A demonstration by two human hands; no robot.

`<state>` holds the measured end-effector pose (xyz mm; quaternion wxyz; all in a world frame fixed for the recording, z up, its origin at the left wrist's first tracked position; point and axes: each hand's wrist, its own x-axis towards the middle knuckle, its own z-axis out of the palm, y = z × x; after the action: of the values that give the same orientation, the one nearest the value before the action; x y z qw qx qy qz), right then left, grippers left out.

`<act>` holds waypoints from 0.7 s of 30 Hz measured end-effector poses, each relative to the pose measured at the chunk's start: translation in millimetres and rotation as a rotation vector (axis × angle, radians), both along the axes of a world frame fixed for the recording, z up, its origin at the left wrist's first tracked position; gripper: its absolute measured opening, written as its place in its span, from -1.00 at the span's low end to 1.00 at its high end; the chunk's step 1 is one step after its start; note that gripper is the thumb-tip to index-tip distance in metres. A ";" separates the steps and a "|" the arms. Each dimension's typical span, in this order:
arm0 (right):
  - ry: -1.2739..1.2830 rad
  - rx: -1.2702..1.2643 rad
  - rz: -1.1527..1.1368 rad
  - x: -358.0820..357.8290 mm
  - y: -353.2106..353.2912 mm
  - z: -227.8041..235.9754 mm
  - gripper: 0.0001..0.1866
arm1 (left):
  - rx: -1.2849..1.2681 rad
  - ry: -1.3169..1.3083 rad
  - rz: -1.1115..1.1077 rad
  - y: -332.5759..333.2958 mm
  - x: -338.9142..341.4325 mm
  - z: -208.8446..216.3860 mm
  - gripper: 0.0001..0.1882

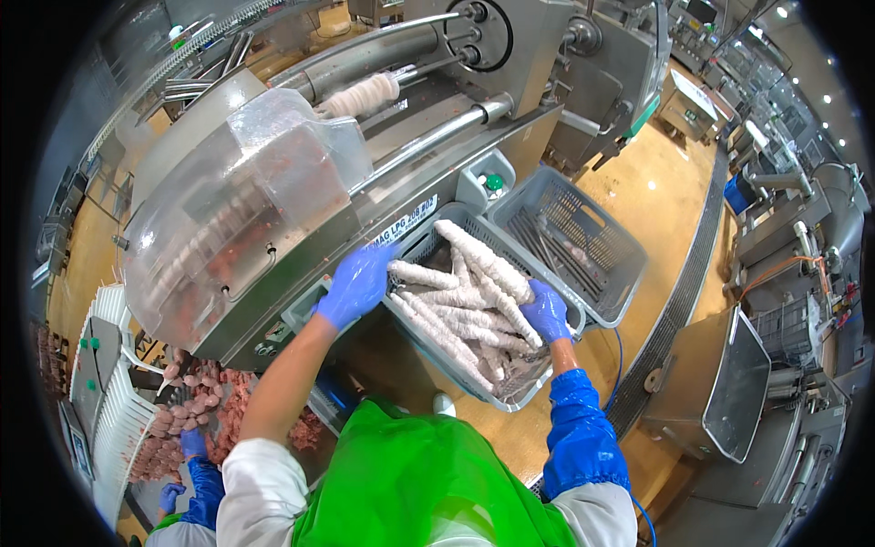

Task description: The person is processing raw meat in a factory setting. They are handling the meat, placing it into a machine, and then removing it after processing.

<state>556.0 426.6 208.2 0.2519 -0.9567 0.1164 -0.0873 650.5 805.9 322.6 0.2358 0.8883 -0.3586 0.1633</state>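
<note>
Clamping the right hand (547,313) seemingly around the near end of a thick white stick (480,255), lying in the grey crate (529,374) among other white sticks (424,319). Holding the left hand (358,283) just beside the grey crate's left side, with fingertips near a stick's end (blurred there, so not telling whether touching or apart). Probably best to be supporting both ends, keeping level and pressing lightly, so as not to be bending or crushing. Meeting likely hindrance from the crosswise heap inside the grey crate, perhaps dragging neighbours along. Seeing a second crate (631,239) with dark rods (547,248) just beside the grey crate's right side, possibly limiting room there. Facing a steel machine (378,211) with a clear cover (251,173) beyond the grey crate, leftward.
</note>
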 end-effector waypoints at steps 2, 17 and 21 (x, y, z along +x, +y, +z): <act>-0.108 -0.018 0.122 -7.3 1.4 75.1 -0.58 | 0.095 -0.418 0.035 -33.6 18.8 58.3 -0.68; -0.565 0.165 0.226 43.6 75.9 159.4 -0.55 | 0.058 -0.689 0.161 -28.1 -19.8 189.7 -0.39; -0.554 0.928 0.480 86.2 161.9 158.7 -0.55 | -0.275 -0.121 0.325 35.0 -54.8 115.4 -0.19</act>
<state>642.2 588.4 366.9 0.6779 -0.6875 -0.1473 -0.2145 595.6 840.9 438.0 0.3033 0.8824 -0.1989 0.2996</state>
